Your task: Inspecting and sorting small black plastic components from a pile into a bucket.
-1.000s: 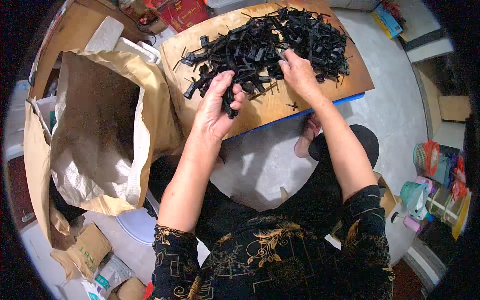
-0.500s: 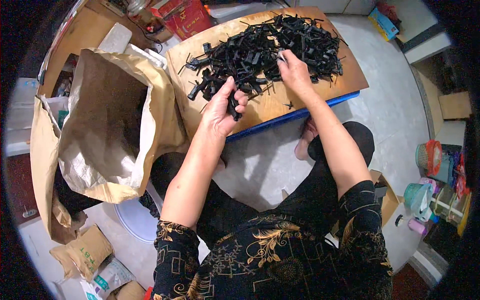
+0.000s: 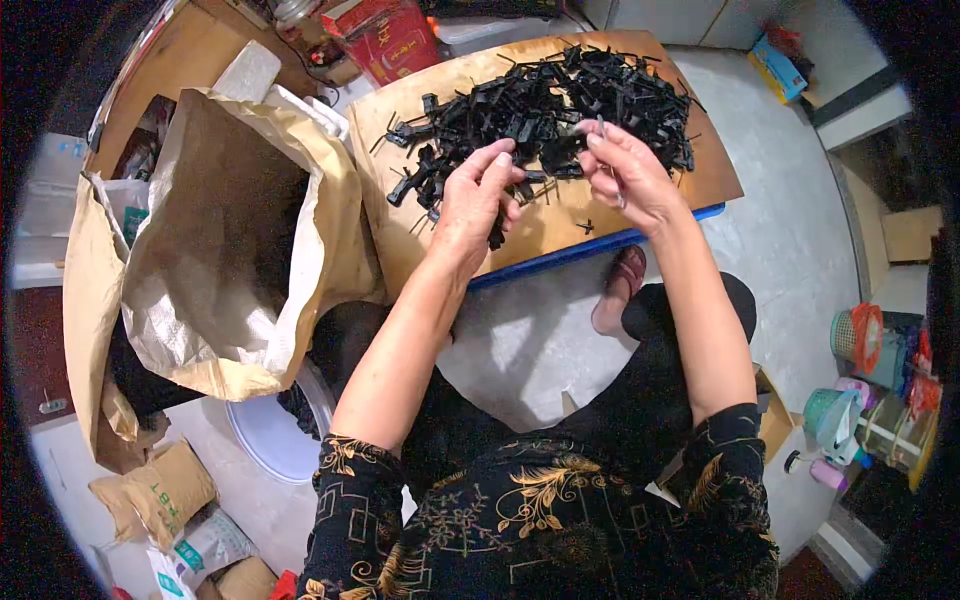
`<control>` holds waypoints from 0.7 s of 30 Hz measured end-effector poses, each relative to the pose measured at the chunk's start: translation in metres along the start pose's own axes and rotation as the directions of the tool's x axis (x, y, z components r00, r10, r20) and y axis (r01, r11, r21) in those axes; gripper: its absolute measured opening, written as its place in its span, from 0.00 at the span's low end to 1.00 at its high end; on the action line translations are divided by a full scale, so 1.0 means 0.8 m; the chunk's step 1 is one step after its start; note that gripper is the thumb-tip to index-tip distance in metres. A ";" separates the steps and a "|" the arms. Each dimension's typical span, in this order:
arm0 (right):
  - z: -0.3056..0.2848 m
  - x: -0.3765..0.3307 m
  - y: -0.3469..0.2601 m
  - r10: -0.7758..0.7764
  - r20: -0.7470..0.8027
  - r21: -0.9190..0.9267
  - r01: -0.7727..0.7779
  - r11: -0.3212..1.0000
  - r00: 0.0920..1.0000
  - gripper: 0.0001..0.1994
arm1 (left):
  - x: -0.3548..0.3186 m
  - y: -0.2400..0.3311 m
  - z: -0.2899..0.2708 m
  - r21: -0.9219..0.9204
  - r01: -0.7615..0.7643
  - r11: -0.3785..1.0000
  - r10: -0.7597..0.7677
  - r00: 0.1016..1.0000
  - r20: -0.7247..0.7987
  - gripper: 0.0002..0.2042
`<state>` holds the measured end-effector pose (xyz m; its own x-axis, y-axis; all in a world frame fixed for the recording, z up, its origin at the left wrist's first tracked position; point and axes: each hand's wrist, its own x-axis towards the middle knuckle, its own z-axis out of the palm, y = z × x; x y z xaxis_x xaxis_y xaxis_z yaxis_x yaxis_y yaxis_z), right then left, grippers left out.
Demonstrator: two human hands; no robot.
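Note:
A heap of small black plastic parts [image 3: 520, 110], many with thin sticks, covers much of the wooden board [image 3: 545, 225]. My left hand [image 3: 470, 205] is curled at the heap's near left edge. A black plastic part [image 3: 497, 235] pokes out below its fingers, and its thumb and forefinger point toward the right hand. My right hand [image 3: 638, 180] hovers over the near right side of the heap, thumb and fingers pinched together. Something thin and small shows at its fingertips, too little to name. One loose black piece [image 3: 586, 227] lies apart near the board's front edge.
A large open paper sack [image 3: 340, 230] with a white lining stands left of the board. Below it is a white tub [image 3: 265, 450] with black pieces inside. A red box [image 3: 385, 45] stands behind the board; baskets [image 3: 848, 335] and bags are at the far right.
My right hand has lifted out of the heap and drawn back a little to the right. The left hand has shifted right and up, its thumb and forefinger now pointing toward the right hand.

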<state>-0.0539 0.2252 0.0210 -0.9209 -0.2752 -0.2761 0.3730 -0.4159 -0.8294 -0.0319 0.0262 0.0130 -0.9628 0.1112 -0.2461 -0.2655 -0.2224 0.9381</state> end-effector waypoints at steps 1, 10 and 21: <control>0.004 -0.006 0.000 0.055 0.098 0.030 -0.059 0.998 0.994 0.08 | -0.002 0.005 -0.001 0.005 0.001 1.000 -0.001 1.000 -0.005 0.17; 0.007 -0.016 0.002 0.126 0.204 0.052 -0.139 0.989 0.971 0.10 | -0.011 0.015 0.003 0.043 0.016 0.999 -0.026 0.971 0.236 0.10; 0.015 -0.020 0.001 0.098 0.289 -0.262 -0.020 0.965 0.952 0.08 | -0.023 0.017 0.000 -0.150 0.233 0.961 -0.153 0.898 0.413 0.20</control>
<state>-0.0373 0.2192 0.0306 -0.8077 -0.5532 -0.2041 0.3484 -0.1685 -0.9221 -0.0180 0.0214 0.0300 -0.8034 0.5338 -0.2640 -0.4868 -0.3334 0.8074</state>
